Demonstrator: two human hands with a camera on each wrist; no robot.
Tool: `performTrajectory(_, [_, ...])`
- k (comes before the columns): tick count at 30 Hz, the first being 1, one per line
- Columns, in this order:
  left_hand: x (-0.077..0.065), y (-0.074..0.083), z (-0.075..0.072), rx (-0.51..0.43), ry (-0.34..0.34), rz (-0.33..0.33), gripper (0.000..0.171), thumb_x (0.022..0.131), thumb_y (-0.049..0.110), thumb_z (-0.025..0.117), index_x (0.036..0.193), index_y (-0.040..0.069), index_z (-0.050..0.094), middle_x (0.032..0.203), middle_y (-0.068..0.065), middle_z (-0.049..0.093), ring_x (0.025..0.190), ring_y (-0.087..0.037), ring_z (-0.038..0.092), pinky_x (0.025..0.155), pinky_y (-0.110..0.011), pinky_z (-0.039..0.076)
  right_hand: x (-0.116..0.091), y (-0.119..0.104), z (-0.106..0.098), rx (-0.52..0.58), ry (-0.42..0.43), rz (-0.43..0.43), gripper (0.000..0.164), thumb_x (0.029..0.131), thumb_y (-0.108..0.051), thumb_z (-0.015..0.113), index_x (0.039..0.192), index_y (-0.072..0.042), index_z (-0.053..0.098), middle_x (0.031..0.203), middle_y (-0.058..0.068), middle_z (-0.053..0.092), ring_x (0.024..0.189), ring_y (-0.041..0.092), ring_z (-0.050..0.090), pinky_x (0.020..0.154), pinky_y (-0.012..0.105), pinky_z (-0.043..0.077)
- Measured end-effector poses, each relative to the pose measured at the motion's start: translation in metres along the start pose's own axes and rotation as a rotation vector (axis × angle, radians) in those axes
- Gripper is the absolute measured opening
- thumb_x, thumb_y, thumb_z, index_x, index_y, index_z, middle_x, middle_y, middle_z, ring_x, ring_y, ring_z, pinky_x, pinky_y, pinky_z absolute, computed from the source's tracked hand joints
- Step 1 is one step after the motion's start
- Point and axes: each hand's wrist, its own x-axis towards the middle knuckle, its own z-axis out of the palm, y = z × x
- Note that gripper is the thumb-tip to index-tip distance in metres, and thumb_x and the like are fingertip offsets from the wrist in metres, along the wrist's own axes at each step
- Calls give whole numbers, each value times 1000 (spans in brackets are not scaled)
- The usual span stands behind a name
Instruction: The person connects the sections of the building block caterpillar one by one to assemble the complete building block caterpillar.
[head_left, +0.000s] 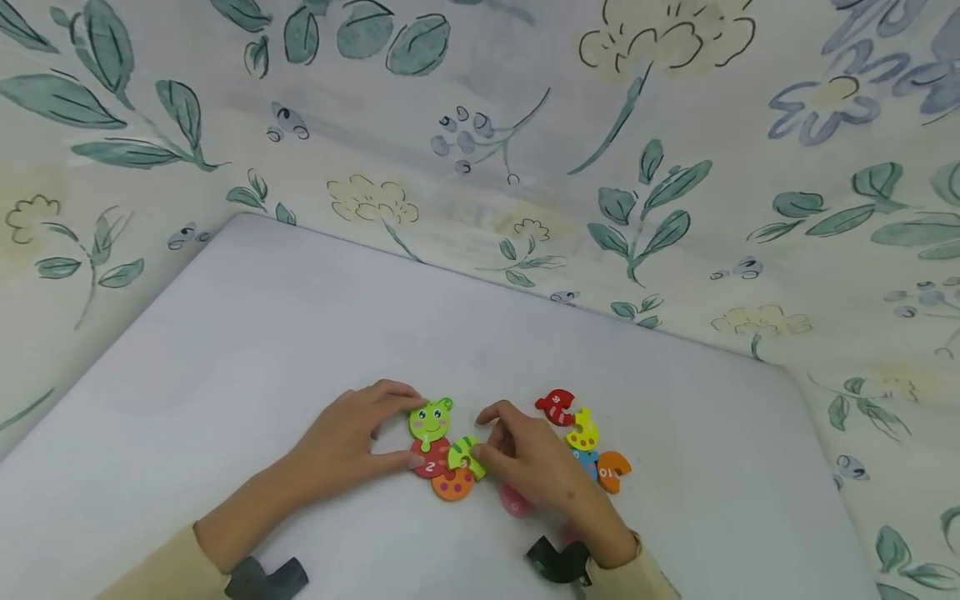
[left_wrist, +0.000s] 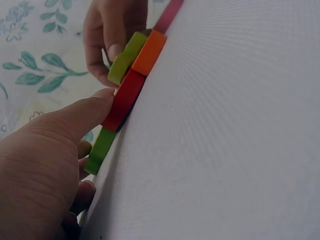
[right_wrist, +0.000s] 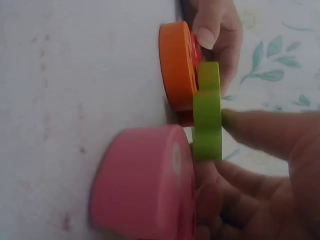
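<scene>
The right hand (head_left: 528, 454) pinches a green striped piece (head_left: 457, 448) between thumb and fingers; the piece lies at 9 o'clock from the middle of that hand. It overlaps a red piece marked 2 (head_left: 430, 467) and an orange spotted piece (head_left: 452, 487); whether it rests on them I cannot tell.

The left hand (head_left: 348, 437) holds the smiling green head (head_left: 430, 419) and the red piece marked 2 between thumb and fingers, both near 3 o'clock from it. The head adjoins the red piece at 12 o'clock; the orange spotted piece touches the red piece at 5 o'clock.

Around the right hand, a pink piece (right_wrist: 140, 182) lies near 6 o'clock, partly hidden. Farther off, a dark red piece (head_left: 557, 407) sits at 1 o'clock, a yellow piece (head_left: 585, 429) at 2, a blue piece (head_left: 582, 463) and an orange piece marked 10 (head_left: 615, 472) near 3.

All lie on the white counter (head_left: 360, 300), with floral fabric (head_left: 480, 100) beyond at 12 o'clock.
</scene>
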Motion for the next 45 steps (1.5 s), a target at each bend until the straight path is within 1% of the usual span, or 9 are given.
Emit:
performTrajectory(4, [0,0,-2,-5,17,11,70,81,60,84,142,30,64,138,13,57,72,2,46,75,-30,44,3,-1,1,-20,-42,-19,27,100,-35,71,119,-17,67,81,-9,62,73,13,57,66,26,49])
performTrajectory(10, [0,0,-2,-1,29,34,69,82,55,86,141,28,65,138,12,58,73,3,45,76,-31,44,6,3,6,-48,99,-3,19,101,-29,71,114,-15,69,78,-7,60,71,14,56,60,26,49])
performTrajectory(14, [0,1,-2,-2,29,42,66,83,52,86,141,27,65,137,10,59,73,3,45,76,-31,44,5,6,9,-131,127,-21,19,98,-21,72,117,-18,69,79,-9,58,68,12,54,59,25,48])
performTrajectory(20, [0,2,-2,-18,10,18,63,84,51,86,140,28,66,137,10,60,77,2,46,73,-29,44,2,7,12,-168,87,-98,25,101,-18,66,125,-18,69,97,-10,62,78,10,56,70,25,53])
performTrajectory(27, [1,1,-2,-12,32,47,65,83,52,86,140,27,66,137,10,59,76,3,45,74,-29,44,0,6,8,-149,-39,-162,33,104,-41,63,131,-22,67,112,-11,59,91,9,55,80,27,52])
performTrajectory(31, [1,0,-1,-4,52,62,66,82,51,87,139,26,67,136,11,59,74,3,45,73,-28,43,1,6,6,-116,-45,-138,32,100,-42,69,122,-19,67,106,-11,58,89,10,55,78,27,52])
performTrajectory(35, [1,1,-1,-10,44,48,66,82,51,87,140,26,66,136,11,59,74,2,45,72,-28,44,3,6,6,-19,10,-70,27,99,-35,73,116,-17,63,93,-8,60,80,14,55,67,26,50])
performTrajectory(40, [1,2,-3,-25,14,18,66,84,51,86,141,27,65,137,10,59,77,1,46,73,-28,45,5,9,9,-7,98,-61,27,100,-30,73,122,-16,68,86,-9,60,75,14,55,63,24,48])
performTrajectory(45, [1,2,-2,-26,11,16,66,83,51,86,141,28,65,137,10,59,78,1,47,73,-28,45,4,9,11,1,110,-81,30,101,-30,71,129,-19,72,82,-10,60,74,13,56,64,25,49])
